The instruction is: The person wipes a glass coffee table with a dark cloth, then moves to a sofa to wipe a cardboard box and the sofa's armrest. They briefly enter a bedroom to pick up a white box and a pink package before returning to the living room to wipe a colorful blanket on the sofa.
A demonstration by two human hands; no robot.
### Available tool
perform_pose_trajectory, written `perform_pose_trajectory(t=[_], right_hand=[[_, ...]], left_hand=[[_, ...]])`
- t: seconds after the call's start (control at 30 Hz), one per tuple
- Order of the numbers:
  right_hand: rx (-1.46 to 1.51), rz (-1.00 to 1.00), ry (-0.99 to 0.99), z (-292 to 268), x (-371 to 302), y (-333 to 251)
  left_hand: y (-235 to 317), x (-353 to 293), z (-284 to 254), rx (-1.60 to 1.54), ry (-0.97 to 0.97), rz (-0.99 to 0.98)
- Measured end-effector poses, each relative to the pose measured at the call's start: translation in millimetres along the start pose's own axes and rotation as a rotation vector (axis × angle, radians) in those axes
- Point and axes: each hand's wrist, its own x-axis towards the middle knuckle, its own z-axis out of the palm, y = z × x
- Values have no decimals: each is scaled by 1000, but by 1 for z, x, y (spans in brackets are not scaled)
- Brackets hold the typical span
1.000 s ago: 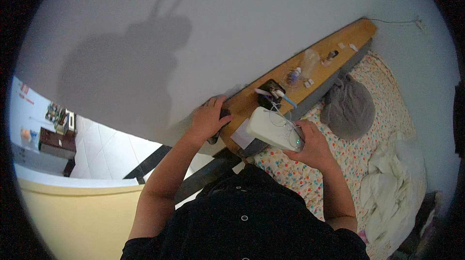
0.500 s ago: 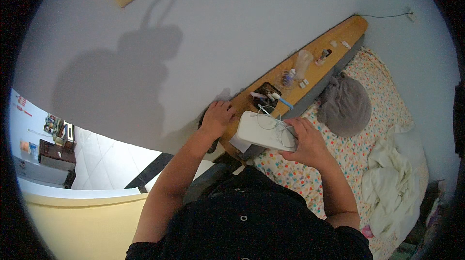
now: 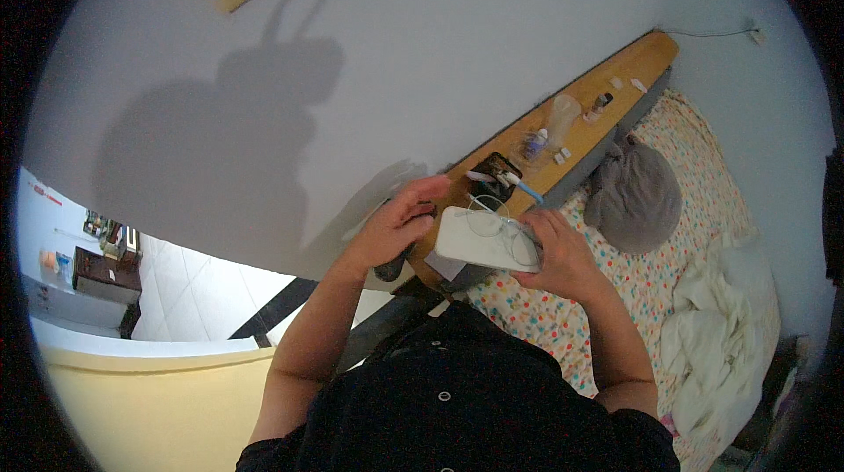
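Note:
My right hand (image 3: 563,252) grips the right end of a white rounded box (image 3: 466,237), held over the near part of the wooden headboard shelf (image 3: 492,152). On top of the box lies a pair of thin-rimmed eyeglasses (image 3: 498,224), close to my right fingertips. My left hand (image 3: 396,224) is raised beside the shelf's near end, fingers stretched out and holding nothing that I can see. Under it, partly hidden, is a dark elongated object (image 3: 393,268). Just beyond the box sits a black tray (image 3: 495,175) with a blue-and-white brush-like item (image 3: 525,186) sticking out.
Farther along the shelf stand a small bottle (image 3: 536,143), a clear plastic container (image 3: 563,112) and several small items. A grey cushion (image 3: 646,195) and a white blanket (image 3: 712,314) lie on the dotted bed sheet (image 3: 545,314). A wall (image 3: 422,50) runs behind the shelf.
My left hand has lifted off the shelf's near end, its fingers spreading and pointing toward the tray. The white box and glasses stay in my right hand, nearly in place.

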Motion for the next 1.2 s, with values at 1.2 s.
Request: perform_pose_trajectory(t=[1.2], right_hand=[[329,197,-143,52,-13,-30]], left_hand=[[4,-10,77,-882,736,-100]])
